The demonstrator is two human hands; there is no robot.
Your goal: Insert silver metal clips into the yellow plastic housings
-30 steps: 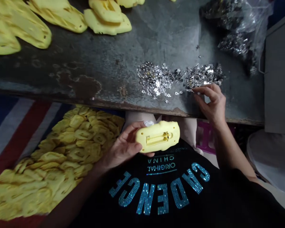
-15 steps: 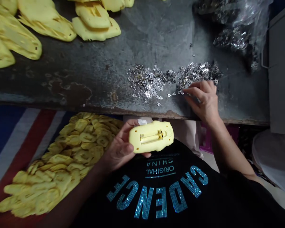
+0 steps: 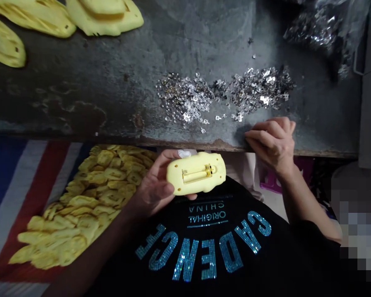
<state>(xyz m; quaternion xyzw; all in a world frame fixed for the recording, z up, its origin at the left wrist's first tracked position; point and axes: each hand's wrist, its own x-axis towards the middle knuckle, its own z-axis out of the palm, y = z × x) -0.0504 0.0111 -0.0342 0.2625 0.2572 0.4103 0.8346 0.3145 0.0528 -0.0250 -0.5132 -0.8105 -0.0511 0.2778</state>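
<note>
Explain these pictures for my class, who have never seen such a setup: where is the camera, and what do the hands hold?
No machine here: these are a person's two bare hands, filmed by a camera worn on the head, looking down. The left hand holds a yellow moulded plastic shell. The right hand rests beside scattered small metal clips on a worn metal bench top. More yellow shells lie heaped on a striped cloth.

You are drawing your right hand (image 3: pixel 273 144) back from the pile of small metal clips (image 3: pixel 256 90), curling its fingers (image 3: pixel 262 130) inward as it is settling lower, just behind the steel table's front edge (image 3: pixel 117 140), well below that pile.
</note>
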